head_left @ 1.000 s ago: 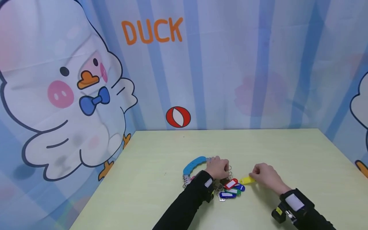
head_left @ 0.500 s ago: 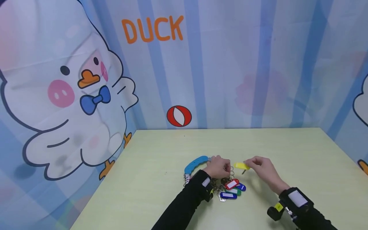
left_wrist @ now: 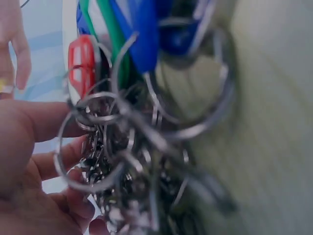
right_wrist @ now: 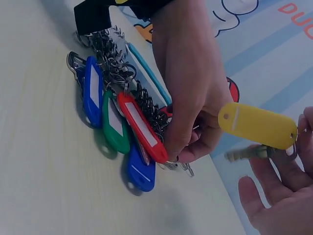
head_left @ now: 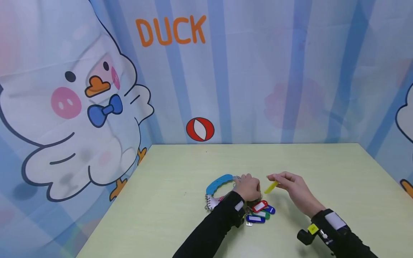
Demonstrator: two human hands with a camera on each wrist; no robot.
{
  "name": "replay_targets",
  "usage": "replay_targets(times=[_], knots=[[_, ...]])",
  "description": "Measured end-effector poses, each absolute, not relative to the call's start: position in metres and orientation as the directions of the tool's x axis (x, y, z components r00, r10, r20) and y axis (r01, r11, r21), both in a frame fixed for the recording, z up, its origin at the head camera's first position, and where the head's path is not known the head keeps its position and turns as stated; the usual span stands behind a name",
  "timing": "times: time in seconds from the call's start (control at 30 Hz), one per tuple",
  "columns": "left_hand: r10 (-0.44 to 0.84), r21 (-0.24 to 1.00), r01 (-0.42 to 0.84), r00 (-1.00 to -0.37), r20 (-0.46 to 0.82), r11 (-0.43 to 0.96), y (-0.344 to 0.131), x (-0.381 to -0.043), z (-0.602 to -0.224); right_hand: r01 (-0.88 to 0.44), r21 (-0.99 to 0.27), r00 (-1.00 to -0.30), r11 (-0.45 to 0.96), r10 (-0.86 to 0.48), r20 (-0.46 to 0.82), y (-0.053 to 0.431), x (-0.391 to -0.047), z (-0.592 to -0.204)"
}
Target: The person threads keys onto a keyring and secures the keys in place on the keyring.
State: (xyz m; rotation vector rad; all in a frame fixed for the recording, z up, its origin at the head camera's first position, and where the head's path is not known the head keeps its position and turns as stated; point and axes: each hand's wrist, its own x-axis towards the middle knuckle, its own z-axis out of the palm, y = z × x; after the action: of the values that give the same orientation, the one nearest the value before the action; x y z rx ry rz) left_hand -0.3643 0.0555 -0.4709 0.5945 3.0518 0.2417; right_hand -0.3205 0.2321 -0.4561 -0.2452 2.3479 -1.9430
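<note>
A bunch of metal key rings [head_left: 255, 200] with red [head_left: 259, 206], green [right_wrist: 115, 125] and blue [head_left: 256, 219] plastic tags lies on the pale green table [head_left: 180, 215], joined to a light blue handle [head_left: 219, 182]. My left hand [head_left: 248, 187] grips the rings [left_wrist: 127, 147] at the top of the bunch. My right hand [head_left: 292, 188] is lifted just right of it and pinches a separate yellow tag [head_left: 271, 187] with a small key [right_wrist: 249, 154] hanging from it. The yellow tag [right_wrist: 257, 125] hovers a little above the bunch.
A blue striped backdrop [head_left: 258, 71] with a cartoon duck [head_left: 80, 118] and the word DUCK stands behind and to the left of the table. A red-and-white ball print [head_left: 200, 129] sits at the table's back edge.
My right hand lifted the yellow tag off the table and brought it left toward the bunch, then tilted it. My left hand stayed on the rings.
</note>
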Motion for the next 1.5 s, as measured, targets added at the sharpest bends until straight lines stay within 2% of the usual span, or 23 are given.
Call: replay_targets(times=[0.17, 0.3, 0.5, 0.6, 0.7, 0.8, 0.9, 1.2, 1.5], knots=[[0.398, 0.283, 0.408, -0.913, 0.095, 0.868, 0.046, -0.369, -0.475, 0.033, -0.99, -0.979, 0.138, -0.194, -0.06, 0.227, -0.323, -0.457], [0.456, 0.445, 0.495, -0.867, 0.2, 0.746, 0.036, -0.374, -0.478, 0.074, -0.967, -0.971, 0.243, -0.204, -0.126, 0.221, -0.327, -0.461], [0.502, 0.545, 0.565, -0.819, 0.278, 0.62, 0.029, -0.375, -0.479, -0.02, -0.877, -0.973, 0.48, -0.212, -0.093, 0.204, -0.332, -0.468], [0.498, 0.551, 0.563, -0.82, 0.281, 0.616, 0.028, -0.372, -0.479, -0.129, -0.802, -0.975, 0.584, -0.222, -0.005, 0.195, -0.335, -0.471], [0.502, 0.546, 0.562, -0.82, 0.274, 0.621, 0.027, -0.37, -0.479, -0.228, -0.741, -0.968, 0.631, -0.227, 0.104, 0.19, -0.337, -0.473], [0.49, 0.552, 0.542, -0.833, 0.255, 0.634, 0.025, -0.37, -0.478, -0.292, -0.71, -0.955, 0.641, -0.232, 0.184, 0.189, -0.338, -0.474], [0.469, 0.556, 0.516, -0.85, 0.239, 0.652, 0.022, -0.37, -0.477, -0.317, -0.71, -0.947, 0.629, -0.247, 0.204, 0.189, -0.338, -0.473], [0.458, 0.591, 0.535, -0.839, 0.293, 0.603, 0.02, -0.369, -0.474, -0.317, -0.75, -0.934, 0.58, -0.327, 0.142, 0.187, -0.339, -0.468], [0.441, 0.631, 0.535, -0.839, 0.318, 0.562, 0.019, -0.367, -0.473, -0.314, -0.77, -0.934, 0.555, -0.326, 0.145, 0.187, -0.341, -0.469]])
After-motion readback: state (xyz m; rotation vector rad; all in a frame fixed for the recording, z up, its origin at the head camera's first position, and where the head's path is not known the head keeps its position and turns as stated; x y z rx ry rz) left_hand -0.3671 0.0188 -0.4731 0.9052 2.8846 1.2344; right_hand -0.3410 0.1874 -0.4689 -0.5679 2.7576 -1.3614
